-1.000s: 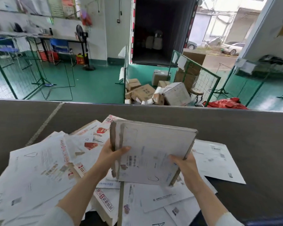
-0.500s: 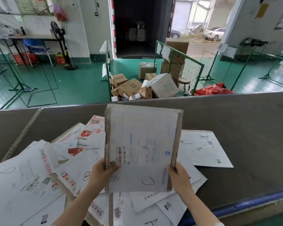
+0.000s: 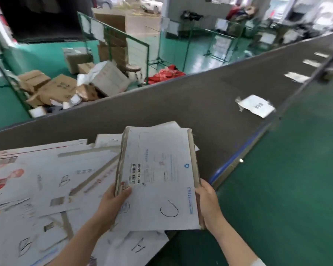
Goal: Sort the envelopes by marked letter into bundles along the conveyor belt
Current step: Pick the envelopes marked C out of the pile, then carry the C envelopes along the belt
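Both hands clamped on one stack (image 3: 160, 179) of envelopes. Left hand (image 3: 113, 206) grips the lower left edge, thumb on the top face, fingers hidden under it. Right hand (image 3: 208, 204) curls round the lower right edge. The stack is held clear of the belt (image 3: 181, 104) and tilted up toward the camera. Top envelope is white with a barcode label near the left thumb and a hand-drawn "C" between the two hands, nearer the right one. Brown worn card edges show along both long sides of the stack.

Left of the grip and below it is a loose pile (image 3: 46, 189) of envelopes on the belt, overlapping; two are marked "B". Directly under the grip, one sheet (image 3: 136, 246) is marked "H".

Right of the grip and beyond, well apart, a single envelope (image 3: 258, 105) lies flat on the belt with its barcode up. Further along are three more white bundles (image 3: 296, 76), blurred, marks unreadable.

Just right of the right hand is the belt's blue edge (image 3: 231, 162), then green floor (image 3: 286, 169). Across the belt from the grip are cardboard boxes (image 3: 62, 87) and a red bag (image 3: 165, 74).
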A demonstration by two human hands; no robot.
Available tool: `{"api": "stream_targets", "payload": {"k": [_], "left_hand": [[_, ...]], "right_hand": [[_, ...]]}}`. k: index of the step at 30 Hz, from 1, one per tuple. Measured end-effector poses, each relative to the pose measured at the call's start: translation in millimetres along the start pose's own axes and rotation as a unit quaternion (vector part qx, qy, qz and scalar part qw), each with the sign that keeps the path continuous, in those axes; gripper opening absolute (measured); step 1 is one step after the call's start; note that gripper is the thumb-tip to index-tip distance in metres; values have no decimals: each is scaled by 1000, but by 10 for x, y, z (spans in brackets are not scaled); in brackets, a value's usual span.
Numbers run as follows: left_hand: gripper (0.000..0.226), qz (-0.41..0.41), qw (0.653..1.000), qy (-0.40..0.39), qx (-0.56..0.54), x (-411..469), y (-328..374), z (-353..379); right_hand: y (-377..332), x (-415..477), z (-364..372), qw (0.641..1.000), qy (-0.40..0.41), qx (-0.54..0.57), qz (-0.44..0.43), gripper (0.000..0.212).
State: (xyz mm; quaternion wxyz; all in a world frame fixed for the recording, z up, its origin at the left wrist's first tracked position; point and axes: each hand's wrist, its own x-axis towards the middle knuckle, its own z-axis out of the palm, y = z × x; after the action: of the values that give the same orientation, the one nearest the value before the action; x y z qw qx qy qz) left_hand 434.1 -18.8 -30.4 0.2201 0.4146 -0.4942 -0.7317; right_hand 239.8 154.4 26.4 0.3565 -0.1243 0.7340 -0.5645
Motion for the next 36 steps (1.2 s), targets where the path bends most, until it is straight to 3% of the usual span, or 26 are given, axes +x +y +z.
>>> {"api": "stream_targets", "payload": {"k": [10,19,27,32,36], "left_hand": [[27,-34,993,-110,28,477,49,1092],[26,-10,993,-112,31,911,62,2691],[32,-10,989,-144,28,1348,74,4148],[32,15,985,-161,61,1676,164,4932],[30,37,977,-192,83,2097,256,5621]], "right_hand": [[72,28,-1118,994,63,80,-24,60],[-66,834,-2423,987,147,25,-67,7],[-239,1513,-3778,992,127,1,-21,33],[-278,1937,-4382,986,161,33,-28,12],[-366,2459,-4879,979,197,41,-19,16]]}}
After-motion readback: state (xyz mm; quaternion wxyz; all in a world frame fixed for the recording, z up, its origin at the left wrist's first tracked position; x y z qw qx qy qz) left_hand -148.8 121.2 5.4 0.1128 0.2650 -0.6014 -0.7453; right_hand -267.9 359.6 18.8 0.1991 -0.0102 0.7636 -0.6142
